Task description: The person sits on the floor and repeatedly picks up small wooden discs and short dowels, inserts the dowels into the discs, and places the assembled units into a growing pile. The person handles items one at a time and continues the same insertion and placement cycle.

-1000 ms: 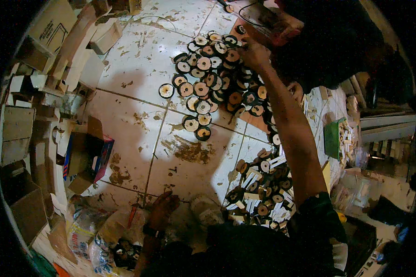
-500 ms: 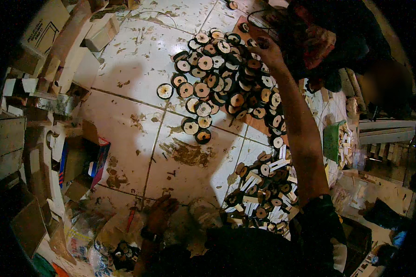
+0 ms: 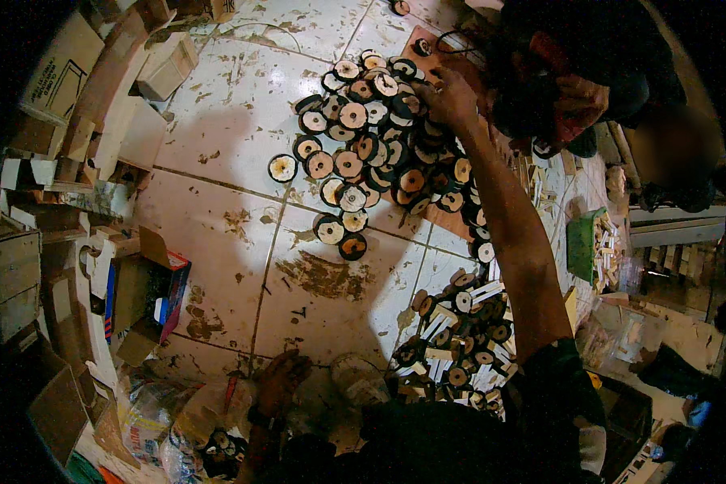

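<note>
The right hand [image 3: 450, 98] reaches far out, fingers curled down onto the heap of black-rimmed wooden discs [image 3: 371, 153] on the tiled floor [image 3: 218, 234] — whether it grips one I cannot tell. The left hand [image 3: 281, 379] rests loosely open on a clear plastic bag [image 3: 210, 419] (near the knees). Stretched so far, the arm could brush and scatter the nearer disc pile [image 3: 456, 347].

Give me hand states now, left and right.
Left hand: rests on clear plastic bags by the floor, grip cannot be told.
Right hand: stretched out over the far pile of black-rimmed discs, fingers curled on them; whether it holds one cannot be told.
</note>
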A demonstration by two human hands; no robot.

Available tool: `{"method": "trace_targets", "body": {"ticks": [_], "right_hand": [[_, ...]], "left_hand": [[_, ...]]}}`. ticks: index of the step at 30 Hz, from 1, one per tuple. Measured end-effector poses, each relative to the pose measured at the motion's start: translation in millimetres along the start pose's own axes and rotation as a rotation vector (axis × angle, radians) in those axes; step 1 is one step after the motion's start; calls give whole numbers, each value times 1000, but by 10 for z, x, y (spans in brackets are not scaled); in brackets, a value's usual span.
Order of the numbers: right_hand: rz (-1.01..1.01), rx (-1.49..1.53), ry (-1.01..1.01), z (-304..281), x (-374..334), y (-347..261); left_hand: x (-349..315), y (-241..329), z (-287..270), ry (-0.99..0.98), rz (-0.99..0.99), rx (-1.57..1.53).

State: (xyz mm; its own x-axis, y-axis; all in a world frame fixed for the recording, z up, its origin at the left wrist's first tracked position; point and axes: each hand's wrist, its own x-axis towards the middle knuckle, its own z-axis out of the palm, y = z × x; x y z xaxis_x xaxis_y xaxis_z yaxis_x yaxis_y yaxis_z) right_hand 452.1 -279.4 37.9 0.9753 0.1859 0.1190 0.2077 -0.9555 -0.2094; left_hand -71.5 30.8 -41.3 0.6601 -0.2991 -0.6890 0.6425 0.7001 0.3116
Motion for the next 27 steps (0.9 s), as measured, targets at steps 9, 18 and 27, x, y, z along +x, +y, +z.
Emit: {"method": "trace_targets", "body": {"ticks": [9,18,27], "right_hand": [[-283,-167,143,-180,-461,-325],[-57,727,-1104,183,-3424,-1272],[221,-186,-315,235,-3915,162]], "left_hand": [[-39,160,199,153,-34,261],[-91,400,1069,80,338,587],[110,-37,485,38,-90,845]]}}
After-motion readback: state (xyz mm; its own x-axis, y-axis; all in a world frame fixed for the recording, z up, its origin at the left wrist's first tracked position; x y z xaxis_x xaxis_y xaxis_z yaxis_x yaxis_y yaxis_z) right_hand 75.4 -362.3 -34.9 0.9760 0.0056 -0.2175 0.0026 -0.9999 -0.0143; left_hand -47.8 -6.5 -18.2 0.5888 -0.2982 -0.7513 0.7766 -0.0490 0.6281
